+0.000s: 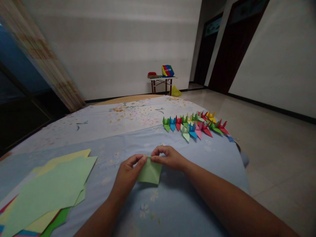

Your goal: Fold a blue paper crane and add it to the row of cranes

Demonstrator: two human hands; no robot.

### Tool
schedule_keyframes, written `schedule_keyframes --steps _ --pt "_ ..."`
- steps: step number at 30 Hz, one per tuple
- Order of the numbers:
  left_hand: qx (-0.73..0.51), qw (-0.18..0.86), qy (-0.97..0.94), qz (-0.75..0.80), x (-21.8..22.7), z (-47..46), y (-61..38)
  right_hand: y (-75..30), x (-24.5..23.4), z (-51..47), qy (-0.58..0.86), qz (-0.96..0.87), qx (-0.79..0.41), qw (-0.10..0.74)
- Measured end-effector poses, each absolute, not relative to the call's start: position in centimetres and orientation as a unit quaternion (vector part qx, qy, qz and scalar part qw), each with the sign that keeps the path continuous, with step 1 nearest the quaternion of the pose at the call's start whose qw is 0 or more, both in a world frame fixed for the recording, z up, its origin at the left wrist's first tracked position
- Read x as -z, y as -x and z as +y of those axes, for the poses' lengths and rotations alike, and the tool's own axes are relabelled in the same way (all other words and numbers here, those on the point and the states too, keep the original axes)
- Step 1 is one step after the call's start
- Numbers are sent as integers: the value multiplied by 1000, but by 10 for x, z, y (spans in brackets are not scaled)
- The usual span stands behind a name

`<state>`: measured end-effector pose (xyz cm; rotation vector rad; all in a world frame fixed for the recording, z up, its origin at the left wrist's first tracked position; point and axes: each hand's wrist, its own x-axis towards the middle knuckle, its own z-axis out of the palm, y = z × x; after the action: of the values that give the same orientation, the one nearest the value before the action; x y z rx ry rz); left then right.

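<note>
A light green square of folded paper (pixel 150 171) is held just over the cloth in front of me, its far edge pinched from both sides. My left hand (pixel 131 167) grips the left end of that edge between thumb and fingers. At the right end, my right hand (pixel 168 156) pinches the paper with thumb and forefinger. Faint crease lines run across the sheet. Beyond my right hand stand several folded paper cranes (pixel 192 130) in green, blue, red, pink and yellow, set in rows.
To the left lies a loose stack of coloured paper sheets (pixel 53 189), pale green on top. A blue flowered cloth (pixel 108 148) covers the near table, a white flowered one (pixel 98 121) the far part. By the wall, a small table (pixel 161 79) bears a colourful box (pixel 168 70).
</note>
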<state>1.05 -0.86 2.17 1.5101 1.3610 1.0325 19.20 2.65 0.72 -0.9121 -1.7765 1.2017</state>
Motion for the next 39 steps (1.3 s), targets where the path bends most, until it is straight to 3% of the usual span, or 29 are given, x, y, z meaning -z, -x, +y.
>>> schedule_keyframes --steps 6,15,17,22,24,31,39 --pt "-383 418 -625 537 -24 -5 -6 -200 0 37 387 -628 -503 450" --pt "-340 384 -657 553 -22 -4 -5 -198 -3 35 418 -655 -484 403" --pt "-314 340 -680 568 -17 -2 -3 -196 0 35 453 -663 -456 384" --pt "-254 81 -773 576 -6 -7 -2 -191 8 37 552 -713 -297 315" --pt "-216 34 -814 538 -4 -13 -7 -190 9 36 562 -741 -233 286" --pt "-108 22 -860 498 0 -33 -24 -196 13 38 533 -815 -98 206" --pt "-44 17 -848 528 -1 -43 -31 -195 13 34 448 -878 -68 156"
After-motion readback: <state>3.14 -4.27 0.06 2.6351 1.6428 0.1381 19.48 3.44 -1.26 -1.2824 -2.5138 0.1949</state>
